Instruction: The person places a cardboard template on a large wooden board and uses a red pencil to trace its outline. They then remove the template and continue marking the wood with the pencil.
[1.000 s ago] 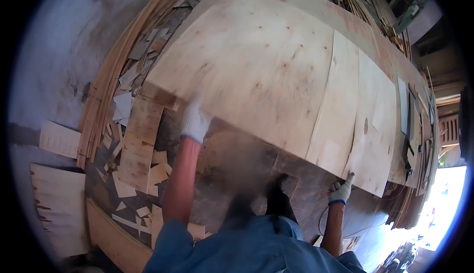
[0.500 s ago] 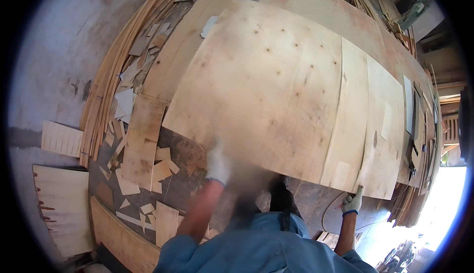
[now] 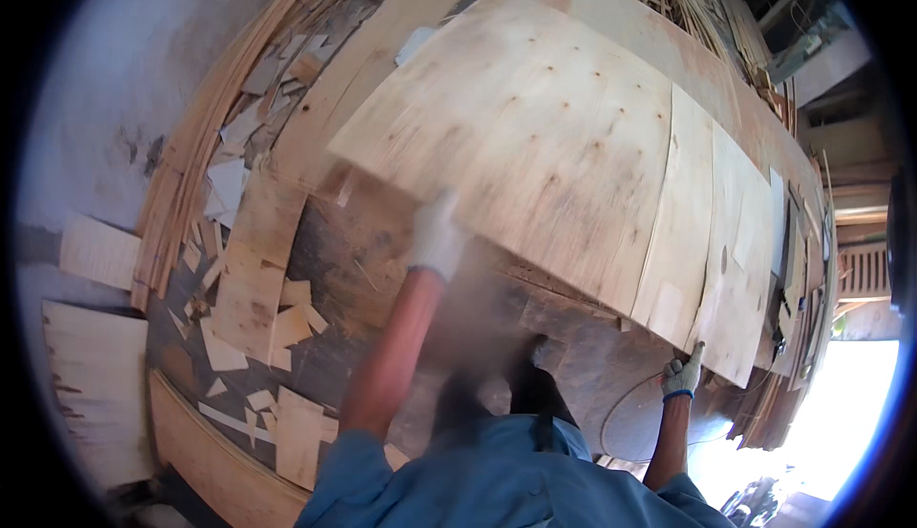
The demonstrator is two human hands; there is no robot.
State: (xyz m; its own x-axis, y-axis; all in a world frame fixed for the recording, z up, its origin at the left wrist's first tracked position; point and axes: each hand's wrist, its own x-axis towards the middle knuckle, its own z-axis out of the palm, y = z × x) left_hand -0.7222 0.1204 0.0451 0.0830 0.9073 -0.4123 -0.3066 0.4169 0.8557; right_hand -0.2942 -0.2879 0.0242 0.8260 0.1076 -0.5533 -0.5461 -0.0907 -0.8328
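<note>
A large pale plywood sheet (image 3: 573, 137) with rows of dark marks spans the middle, its left near corner raised above the floor. My left hand (image 3: 437, 237), in a white glove, is closed at the sheet's near edge; blur smears its fingers. At the sheet's near right corner, my right hand (image 3: 680, 375), gloved in white with a blue cuff, is closed on the edge, thumb on top. Beneath the raised side, dark dusty floor (image 3: 334, 232) shows.
More plywood (image 3: 650, 27) lies beyond the sheet. Wood offcuts (image 3: 224, 337) litter the left floor, alongside long thin strips (image 3: 205, 137) by the wall. Boards (image 3: 100, 385) lean at the lower left. A thin cable (image 3: 611, 413) curves near my right hand. Bright light enters at the right.
The sheet's left near side has risen and swung away from me, uncovering more floor. My left hand has moved forward with it; my right hand remains at the near right edge.
</note>
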